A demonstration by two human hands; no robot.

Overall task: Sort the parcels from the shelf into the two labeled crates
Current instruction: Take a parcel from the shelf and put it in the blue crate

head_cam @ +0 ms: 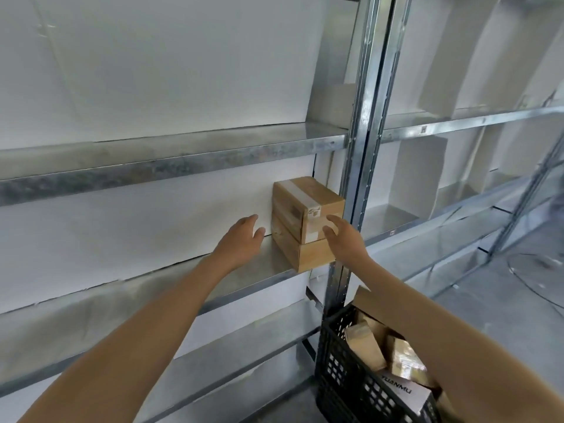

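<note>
Two brown cardboard parcels sit stacked at the right end of a metal shelf (268,267), close against the grey upright post (357,148). The top parcel (308,203) has clear tape along its upper face and a pale label on the end turned toward the camera. It rests squarely on the lower parcel (311,254), whose front corner reaches the shelf's front edge. Both arms stretch toward the stack. The left hand (241,239) hangs over the shelf just left of the parcels, near the seam between the two, with the fingers straight and slightly apart and the thumb out; a narrow gap of white back panel shows between it and the cardboard, so it holds nothing. The right hand (343,236) is at the stack's front right corner, fingers spread and loosely bent, their tips lying over the labelled end of the top parcel; whether they touch it I cannot tell, and nothing is gripped. Below the right forearm a black lattice crate (341,377) stands by the foot of the post, with several brown parcels (364,346) and a white box (399,392) with dark lettering lying tilted inside it
</note>
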